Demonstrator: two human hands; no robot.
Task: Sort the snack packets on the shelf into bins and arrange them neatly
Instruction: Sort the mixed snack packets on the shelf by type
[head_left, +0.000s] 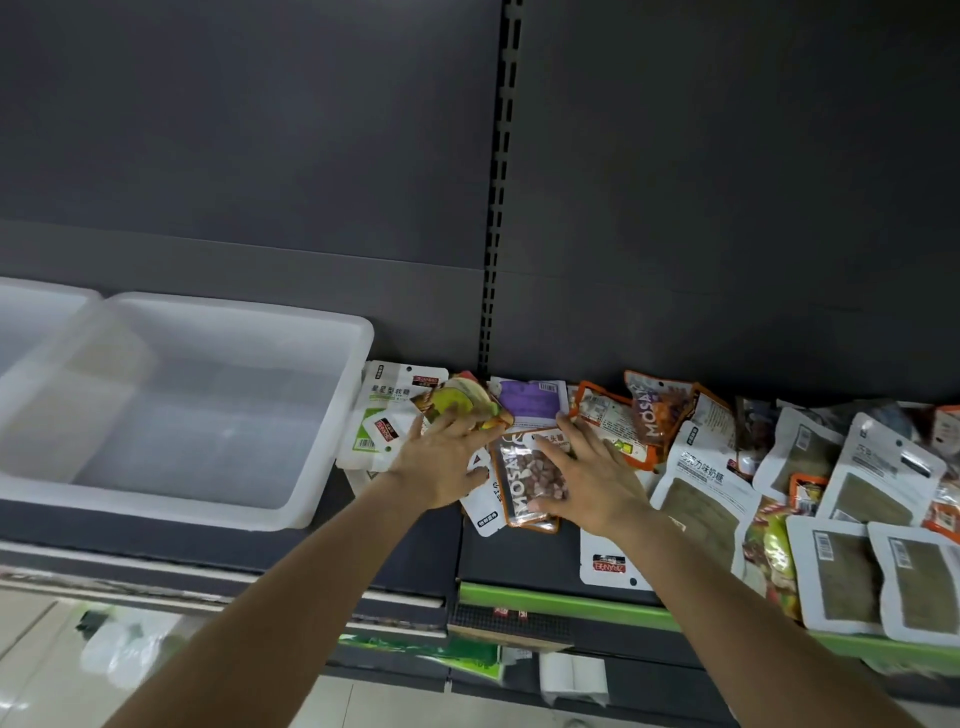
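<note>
Sorting barely underway: the translucent white plastic bin (182, 405) at the dark shelf's (410, 545) left end looks empty.
Left hand (441, 462) and right hand (587, 478) press spread fingers on the loose, colourful snack packets (691, 493), all unsorted.

Translucent plastic bin (332, 415), glossy packets (524, 483), matt shelf (426, 551)

dark grey back panel (249, 130) behind everything | slotted upright strip (501, 182) running down the middle of it | green price rail (561, 603) along the front edge on the right | pale tiled floor (47, 675) below | crumpled clear plastic bag (124, 649) lying down there, bit blurry
</note>
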